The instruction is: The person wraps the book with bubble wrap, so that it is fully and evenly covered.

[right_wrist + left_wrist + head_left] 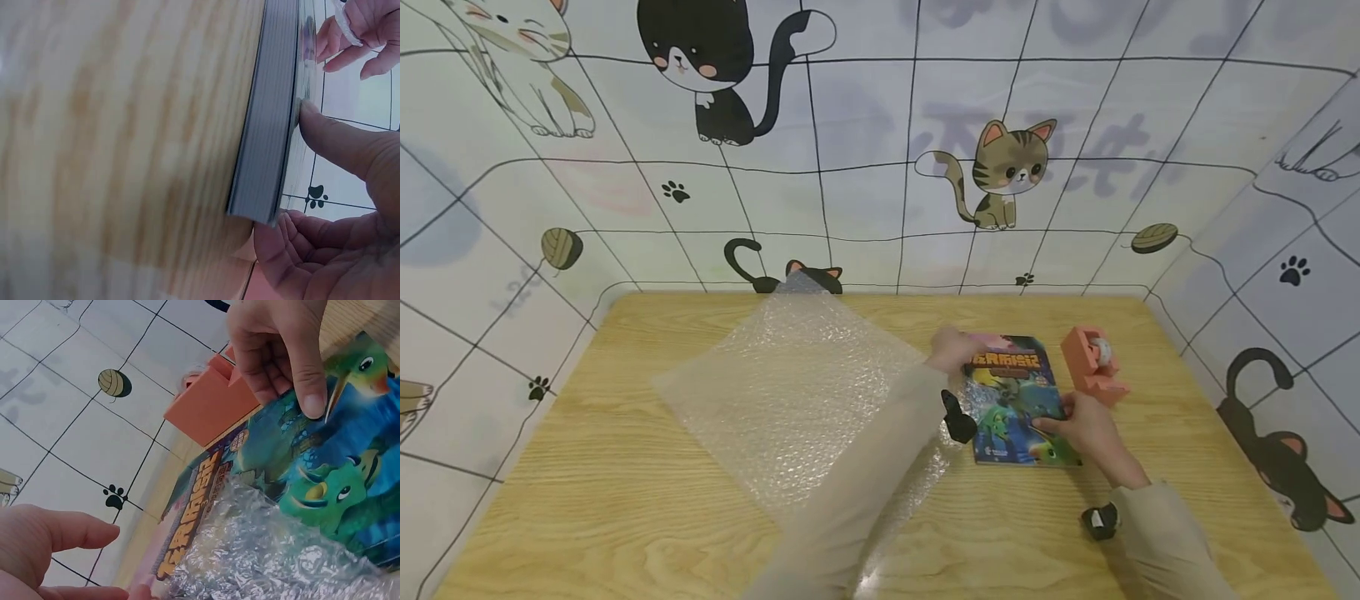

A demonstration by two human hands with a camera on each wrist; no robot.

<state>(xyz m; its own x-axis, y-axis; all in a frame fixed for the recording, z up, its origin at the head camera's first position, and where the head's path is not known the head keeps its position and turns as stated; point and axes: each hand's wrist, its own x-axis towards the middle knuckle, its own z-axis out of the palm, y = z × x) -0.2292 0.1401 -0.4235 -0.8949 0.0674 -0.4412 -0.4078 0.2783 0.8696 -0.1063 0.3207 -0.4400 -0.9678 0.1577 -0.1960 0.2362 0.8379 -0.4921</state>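
Handling a book beside a spread sheet of bubble wrap

Pinching the book (1013, 400) along its right edge, toward the near end, with the right hand (1093, 433): a narrow grip, closed on front and side. At the far left corner of the book, a wide, loose grip of the left hand (953, 350), apparently around nothing; cannot tell whether touching that corner. For the book itself, look to the right half of the tabletop (572, 492), front upward, under the right corner of the bubble wrap (775, 375).

To do this well, hold the pinch light and close to the edge, so as not to bend the front. Probably best to steady the far left corner too before any shift, and to turn the book slowly, without scraping. Treat the wrap as light and slippery, likely to slide under a dragging left sleeve (865, 492); better to raise that forearm and smooth the overlapping corner.

As for containers, note only the pink tape dispenser (1081, 362) to the right of the book, with a roll of tape (1102, 352) seated inside; mind the right knuckles, very near its base
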